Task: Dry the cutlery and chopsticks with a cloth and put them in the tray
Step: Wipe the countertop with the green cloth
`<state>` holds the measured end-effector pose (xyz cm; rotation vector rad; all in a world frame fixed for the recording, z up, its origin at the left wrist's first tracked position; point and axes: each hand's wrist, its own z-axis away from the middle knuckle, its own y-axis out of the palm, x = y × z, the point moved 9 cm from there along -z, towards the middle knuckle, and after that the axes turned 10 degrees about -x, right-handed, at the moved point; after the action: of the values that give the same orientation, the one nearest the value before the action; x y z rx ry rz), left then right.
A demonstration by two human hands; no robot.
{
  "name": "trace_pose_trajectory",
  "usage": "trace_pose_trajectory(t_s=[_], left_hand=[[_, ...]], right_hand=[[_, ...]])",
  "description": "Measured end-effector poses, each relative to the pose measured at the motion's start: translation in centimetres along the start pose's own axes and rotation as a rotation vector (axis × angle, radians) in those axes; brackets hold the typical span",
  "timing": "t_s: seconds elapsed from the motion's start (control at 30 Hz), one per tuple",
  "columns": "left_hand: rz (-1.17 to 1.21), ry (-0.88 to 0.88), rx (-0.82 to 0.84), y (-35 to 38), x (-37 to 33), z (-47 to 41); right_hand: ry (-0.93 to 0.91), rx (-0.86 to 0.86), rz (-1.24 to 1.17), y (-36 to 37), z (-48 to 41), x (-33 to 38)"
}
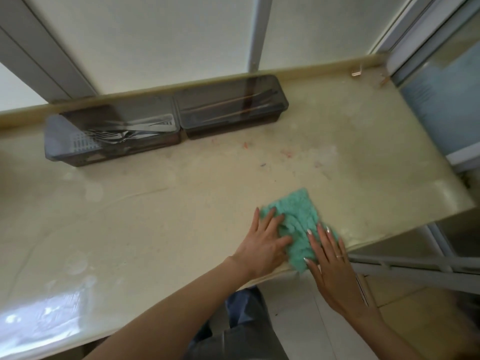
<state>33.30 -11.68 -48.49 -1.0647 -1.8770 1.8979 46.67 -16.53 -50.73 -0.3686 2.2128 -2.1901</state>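
A green fluffy cloth [296, 219] lies folded on the cream table near its front right edge. My left hand [262, 242] rests flat on the cloth's left side, fingers spread. My right hand [330, 263] lies flat on its right side, fingers straight. Two dark translucent lidded trays stand at the back of the table. The left tray [111, 136] holds forks and other metal cutlery. The right tray [231, 106] holds wooden chopsticks. Both lids look closed.
The table top [155, 209] is covered by a glossy sheet with faint stains. A window wall runs behind the trays. A small metal piece [356, 71] lies at the back right corner. Grey frame bars [415, 268] and tiled floor show at the right.
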Motion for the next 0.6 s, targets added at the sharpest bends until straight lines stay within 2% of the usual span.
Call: trace_pose_trajectory(t_s=[0.07, 0.2, 0.27, 0.37, 0.4, 0.53, 0.6], left_hand=[[-0.005, 0.022, -0.054, -0.5, -0.8, 0.6], [-0.011, 0.229, -0.073, 0.4, -4.1, 1.5], [-0.008, 0.262, -0.095, 1.1, -5.4, 1.5], [0.059, 0.163, -0.111, 1.5, -5.7, 0.9], [0.080, 0.148, -0.116, 1.6, -5.9, 0.7], [0.158, 0.195, -0.110, 2.6, -6.8, 0.5], [0.177, 0.220, -0.070, 2.9, -7.2, 0.3]], right_hand=[[0.024, -0.056, -0.124, -1.5, -0.6, -0.4], [0.444, -0.313, -0.396, -4.8, -4.8, -4.8], [0.555, -0.221, -0.418, -4.1, -7.6, -5.3], [0.576, 0.006, -0.398, -1.6, -10.0, -4.6], [0.608, 0.001, -0.435, -1.4, -10.3, -5.1], [0.736, -0.224, -0.589, -3.4, -10.3, -8.8], [0.714, -0.197, -0.568, -3.8, -10.2, -9.3]])
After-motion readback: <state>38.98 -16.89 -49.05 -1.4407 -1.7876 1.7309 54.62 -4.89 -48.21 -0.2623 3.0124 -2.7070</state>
